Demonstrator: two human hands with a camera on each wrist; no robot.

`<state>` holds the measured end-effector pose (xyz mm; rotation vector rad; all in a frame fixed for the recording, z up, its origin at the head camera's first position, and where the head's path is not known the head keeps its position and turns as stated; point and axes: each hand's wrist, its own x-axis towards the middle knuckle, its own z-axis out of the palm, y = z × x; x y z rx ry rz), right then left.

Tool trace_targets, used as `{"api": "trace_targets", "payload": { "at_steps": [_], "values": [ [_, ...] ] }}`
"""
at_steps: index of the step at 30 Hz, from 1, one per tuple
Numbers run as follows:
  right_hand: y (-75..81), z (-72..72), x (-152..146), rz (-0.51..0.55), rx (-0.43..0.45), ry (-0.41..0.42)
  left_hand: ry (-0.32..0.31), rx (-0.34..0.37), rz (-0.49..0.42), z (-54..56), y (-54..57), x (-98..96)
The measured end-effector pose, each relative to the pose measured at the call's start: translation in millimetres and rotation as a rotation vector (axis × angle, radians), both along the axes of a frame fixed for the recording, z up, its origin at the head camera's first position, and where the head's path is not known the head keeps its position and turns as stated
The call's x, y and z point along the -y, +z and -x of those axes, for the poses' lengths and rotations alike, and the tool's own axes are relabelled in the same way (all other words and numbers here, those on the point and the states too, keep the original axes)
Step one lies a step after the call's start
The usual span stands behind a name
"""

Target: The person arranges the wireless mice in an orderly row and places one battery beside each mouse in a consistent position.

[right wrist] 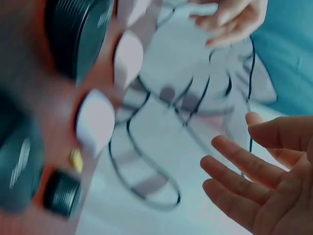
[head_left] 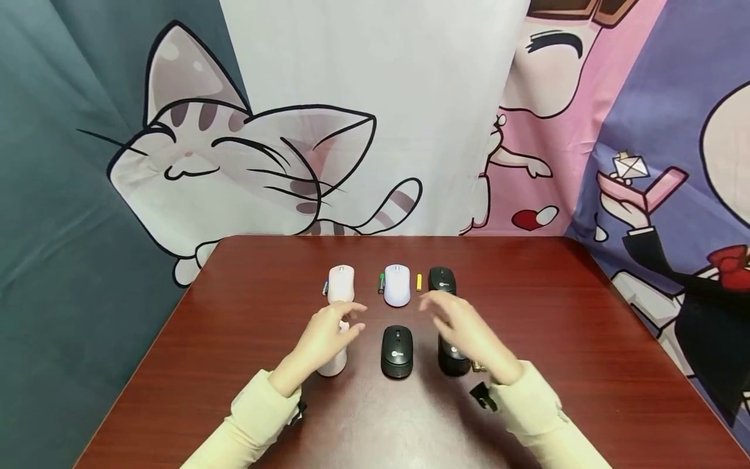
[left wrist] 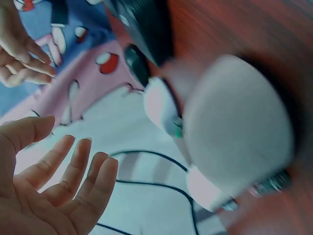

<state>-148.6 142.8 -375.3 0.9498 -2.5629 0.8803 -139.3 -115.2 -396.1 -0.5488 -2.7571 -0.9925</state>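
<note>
My left hand (head_left: 323, 333) hovers over a white computer mouse (head_left: 333, 365) in the front row and partly hides it. In the left wrist view its fingers (left wrist: 73, 169) are relaxed and hold nothing. Above a black mouse (head_left: 454, 359) at front right is my right hand (head_left: 463, 326), its fingers (right wrist: 239, 174) loosely bent around nothing. Between the hands lies another black mouse (head_left: 397, 352). Behind them stand a whitish mouse (head_left: 341, 284), a pale lavender mouse (head_left: 397, 286) and a black mouse (head_left: 442, 279), its near end hidden by the right hand.
Small batteries lie beside the mice: a blue one (head_left: 325, 287), a green-and-black one (head_left: 381, 283) and a yellow one (head_left: 418, 282). More small pieces (head_left: 477, 366) lie by the front right mouse. The reddish-brown table (head_left: 234, 326) meets a cartoon-printed cloth (head_left: 375, 65) at the back.
</note>
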Motion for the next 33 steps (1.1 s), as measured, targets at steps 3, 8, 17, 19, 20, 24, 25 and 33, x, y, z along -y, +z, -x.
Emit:
{"api": "trace_targets", "payload": {
  "at_steps": [3, 8, 17, 19, 20, 24, 25, 33],
  "values": [
    [1.1, 6.3, -27.6, 0.060, 0.044, -0.050, -0.025, -0.038, -0.006, -2.1, 2.3, -15.9],
    [-1.9, 17.0, -63.3, 0.071, 0.069, -0.154, -0.090, -0.072, -0.037, 1.9, 0.6, -49.2],
    [-14.3, 30.5, -105.2, 0.073, -0.012, -0.261, -0.376, -0.074, 0.266, 14.6, -16.0, -129.7],
    [-18.7, 33.5, -112.9, 0.097, -0.026, -0.272, -0.424, -0.112, 0.366, 16.9, -17.7, -146.4],
    [-20.9, 34.4, -116.9, 0.109, -0.030, -0.277, -0.442, -0.127, 0.404, 18.1, -18.9, -154.7],
    [-29.1, 34.1, -130.9, 0.133, -0.034, -0.285, -0.513, -0.160, 0.494, 19.8, -23.2, -184.6],
    [-30.7, 33.5, -133.6, 0.131, -0.033, -0.287, -0.524, -0.161, 0.505, 19.3, -24.5, -191.1],
    [-30.2, 31.5, -144.1, 0.111, -0.047, -0.317, -0.448, -0.122, 0.681, 19.0, -29.8, -231.6]
  ]
}}
